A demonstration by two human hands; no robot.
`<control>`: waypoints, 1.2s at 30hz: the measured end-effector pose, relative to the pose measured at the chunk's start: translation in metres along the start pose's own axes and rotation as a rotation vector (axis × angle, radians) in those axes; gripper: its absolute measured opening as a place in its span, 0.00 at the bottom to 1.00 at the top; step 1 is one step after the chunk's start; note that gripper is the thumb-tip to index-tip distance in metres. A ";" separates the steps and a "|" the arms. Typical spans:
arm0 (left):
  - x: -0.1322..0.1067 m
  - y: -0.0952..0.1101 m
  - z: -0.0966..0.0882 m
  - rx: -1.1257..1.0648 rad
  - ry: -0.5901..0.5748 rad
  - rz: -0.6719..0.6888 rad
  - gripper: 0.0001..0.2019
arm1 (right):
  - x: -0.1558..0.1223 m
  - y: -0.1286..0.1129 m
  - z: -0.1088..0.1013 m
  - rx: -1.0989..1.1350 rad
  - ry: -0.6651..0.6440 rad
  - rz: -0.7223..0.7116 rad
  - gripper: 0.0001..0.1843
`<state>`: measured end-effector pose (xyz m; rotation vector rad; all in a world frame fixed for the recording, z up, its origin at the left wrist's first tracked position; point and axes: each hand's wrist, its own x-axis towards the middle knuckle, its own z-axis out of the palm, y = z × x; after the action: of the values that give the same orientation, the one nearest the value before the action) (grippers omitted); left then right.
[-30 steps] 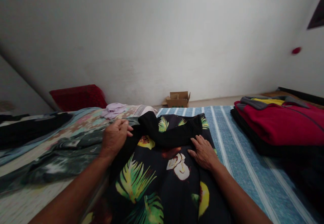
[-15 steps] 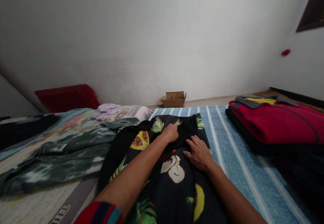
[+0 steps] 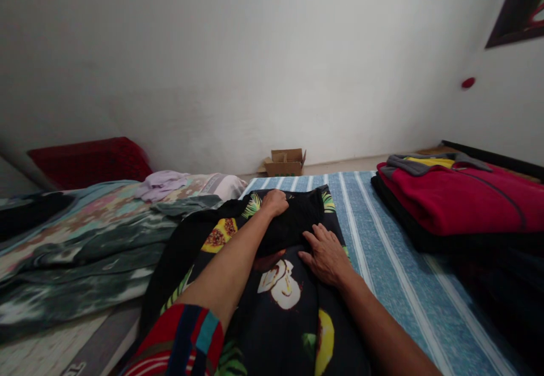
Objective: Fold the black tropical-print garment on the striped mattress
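Observation:
A black garment with a fruit and palm-leaf print (image 3: pixel 276 330) is spread in front of me, its far edge lying on the striped cloth. My left hand (image 3: pixel 275 201) is near that far edge, fingers curled down onto the fabric beside a plain black section (image 3: pixel 293 217); its fingertips are hidden. Lower and to the right, my right hand (image 3: pixel 326 252) rests flat on the print with its fingers apart. Plain black fabric also shows along the garment's left side.
On the right sits a folded stack topped by a red garment (image 3: pixel 450 200). Left lie dark green tie-dye clothing (image 3: pixel 97 251) and a lilac cloth (image 3: pixel 162 184). Blue striped cloth (image 3: pixel 361 217) covers the surface. A cardboard box (image 3: pixel 284 163) stands by the wall.
My left hand has reached slightly farther away along the garment, showing more of the striped sleeve. My right hand stays on the print. The view has shifted a little to the right.

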<state>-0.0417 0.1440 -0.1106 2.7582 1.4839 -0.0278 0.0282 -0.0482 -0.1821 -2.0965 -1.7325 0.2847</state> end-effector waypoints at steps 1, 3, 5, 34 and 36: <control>0.001 -0.002 0.001 -0.001 0.016 -0.006 0.14 | 0.000 0.000 0.000 0.003 0.004 -0.004 0.29; 0.001 -0.006 0.005 0.001 0.036 -0.036 0.15 | -0.001 0.000 -0.001 0.006 0.016 -0.009 0.28; -0.001 -0.006 0.012 0.005 0.032 -0.078 0.16 | 0.000 0.000 0.000 0.007 0.022 -0.010 0.28; -0.122 -0.088 -0.045 -0.424 0.457 -0.128 0.09 | 0.000 0.004 0.004 0.008 -0.012 -0.018 0.27; -0.126 -0.094 -0.047 -0.737 0.513 -0.271 0.07 | 0.000 0.004 0.004 0.002 -0.009 -0.019 0.27</control>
<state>-0.1891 0.0915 -0.0614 2.0251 1.5160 1.0560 0.0299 -0.0477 -0.1870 -2.0799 -1.7553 0.2909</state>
